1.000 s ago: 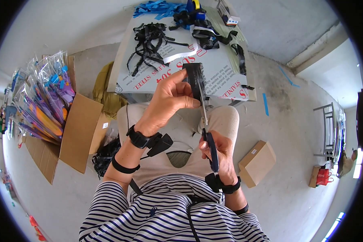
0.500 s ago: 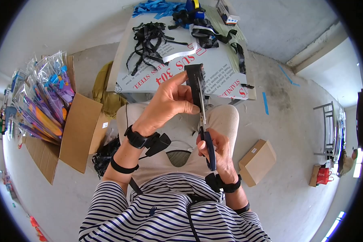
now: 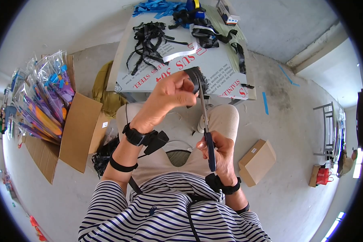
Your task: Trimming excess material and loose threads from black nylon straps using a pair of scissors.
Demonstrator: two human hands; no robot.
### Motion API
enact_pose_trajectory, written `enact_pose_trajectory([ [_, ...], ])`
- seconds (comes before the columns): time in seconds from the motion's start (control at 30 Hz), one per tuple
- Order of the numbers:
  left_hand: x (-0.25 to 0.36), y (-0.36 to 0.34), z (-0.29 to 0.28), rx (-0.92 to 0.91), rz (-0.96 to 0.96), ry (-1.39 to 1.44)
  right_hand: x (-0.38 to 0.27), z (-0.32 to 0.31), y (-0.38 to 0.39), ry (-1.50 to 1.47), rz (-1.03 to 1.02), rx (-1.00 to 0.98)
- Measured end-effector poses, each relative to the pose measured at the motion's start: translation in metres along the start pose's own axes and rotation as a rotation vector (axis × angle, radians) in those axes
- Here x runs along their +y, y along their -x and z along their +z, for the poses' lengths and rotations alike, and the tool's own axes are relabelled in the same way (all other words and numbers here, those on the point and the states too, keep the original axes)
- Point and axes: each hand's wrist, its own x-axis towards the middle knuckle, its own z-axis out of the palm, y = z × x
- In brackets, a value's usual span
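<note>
My left hand (image 3: 175, 92) is closed on a black fabric strip (image 3: 195, 75), which bends over near the fingertips. In my right hand (image 3: 221, 151) is a pair of scissors (image 3: 209, 147) with dark blue handles. The blades point away from me, and their tips lie along the strip's right edge; whether they touch it I cannot tell. Beyond my hands, a heap of black strips (image 3: 149, 42) lies on the table (image 3: 129, 76) beside a curved white strip (image 3: 182, 53). More black strips (image 3: 205, 38) lie to the right.
Blue strips (image 3: 159, 8) and a small printed box (image 3: 228, 14) sit at the table's far side. An open cardboard box (image 3: 78, 133) of plastic-wrapped purple and orange items stands on the left. A smaller carton (image 3: 258, 162) rests on the floor at right, near blue tape (image 3: 265, 103).
The black strip, upright and flat before, is now bent over near my left fingers. My left hand has shifted slightly, and more of the scissor blades shows.
</note>
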Motion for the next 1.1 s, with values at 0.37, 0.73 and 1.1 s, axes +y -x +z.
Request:
enact_pose_trajectory([
  [0.37, 0.012, 0.0, 0.001, 0.061, -0.062, -0.031, -0.006, -0.003, -0.003, 0.017, 0.015, -0.105],
  [0.73, 0.014, 0.008, 0.014, -0.016, -0.113, -0.024, -0.019, 0.003, -0.008, 0.074, -0.078, -0.055],
  [1.1, 0.016, 0.009, 0.01, -0.031, -0.151, -0.046, -0.005, 0.005, 0.002, -0.037, -0.016, 0.0],
])
